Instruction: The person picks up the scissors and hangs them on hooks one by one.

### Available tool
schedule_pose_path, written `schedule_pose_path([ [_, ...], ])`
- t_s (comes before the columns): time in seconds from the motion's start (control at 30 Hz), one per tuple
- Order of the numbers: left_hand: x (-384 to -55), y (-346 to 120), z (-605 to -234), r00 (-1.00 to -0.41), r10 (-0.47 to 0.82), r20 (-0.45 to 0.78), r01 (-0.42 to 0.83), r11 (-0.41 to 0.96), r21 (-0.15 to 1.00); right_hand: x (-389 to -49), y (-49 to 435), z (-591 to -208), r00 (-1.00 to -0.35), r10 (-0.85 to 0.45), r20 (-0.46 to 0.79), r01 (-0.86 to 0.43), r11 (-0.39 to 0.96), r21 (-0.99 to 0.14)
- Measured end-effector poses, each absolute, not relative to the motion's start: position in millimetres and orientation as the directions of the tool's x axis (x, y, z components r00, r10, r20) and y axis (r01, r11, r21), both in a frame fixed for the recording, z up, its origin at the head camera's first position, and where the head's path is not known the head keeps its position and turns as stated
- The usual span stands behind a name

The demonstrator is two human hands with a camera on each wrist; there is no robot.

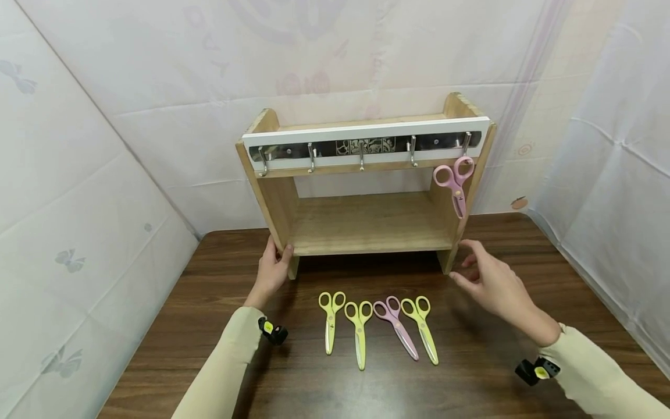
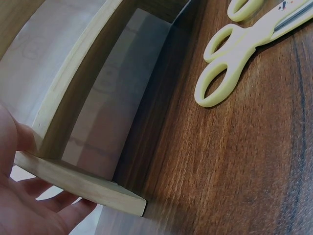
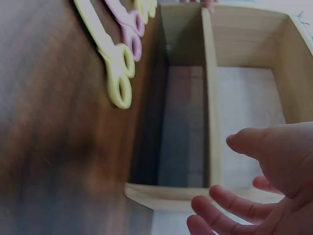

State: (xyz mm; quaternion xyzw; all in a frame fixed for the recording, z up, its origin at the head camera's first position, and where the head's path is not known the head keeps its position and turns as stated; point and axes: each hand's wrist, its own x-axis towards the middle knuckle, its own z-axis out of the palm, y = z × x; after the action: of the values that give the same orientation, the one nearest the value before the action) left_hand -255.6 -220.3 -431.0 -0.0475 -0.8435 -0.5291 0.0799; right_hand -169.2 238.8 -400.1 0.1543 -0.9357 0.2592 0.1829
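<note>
A wooden shelf [image 1: 366,224] stands on the table, a white hook rack [image 1: 324,163] across its upper front. My left hand [image 1: 270,272] grips the lower left side panel [image 2: 83,183], thumb at the inner side and fingers behind it. Beside the lower right side panel, my right hand [image 1: 494,285] is held with thumb and fingers apart and nothing between them. Pink scissors [image 1: 458,195] hang from the rightmost hook. In front of the shelf lie three yellow scissors [image 1: 360,343] and one pink pair [image 1: 403,336] in a row, handles toward the shelf.
The dark wood table [image 1: 209,326] extends to both sides of the shelf. A pale patterned sheet [image 1: 173,116] covers the walls behind and at the sides. Black wrist cameras [image 1: 273,331] sit on both sleeves.
</note>
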Motion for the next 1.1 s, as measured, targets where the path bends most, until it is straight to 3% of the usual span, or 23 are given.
schedule_pose_path([
  [0.47,-257,-220,-432,-0.984,-0.009,0.178,0.156,0.434,0.887,-143,204,-437,-0.933,-0.308,0.183,-0.359,0.812,-0.460],
  [1.1,-259,-221,-431,-0.980,0.010,0.200,0.186,0.428,0.884,-128,177,-457,-0.933,-0.352,0.077,-0.352,0.848,-0.396],
])
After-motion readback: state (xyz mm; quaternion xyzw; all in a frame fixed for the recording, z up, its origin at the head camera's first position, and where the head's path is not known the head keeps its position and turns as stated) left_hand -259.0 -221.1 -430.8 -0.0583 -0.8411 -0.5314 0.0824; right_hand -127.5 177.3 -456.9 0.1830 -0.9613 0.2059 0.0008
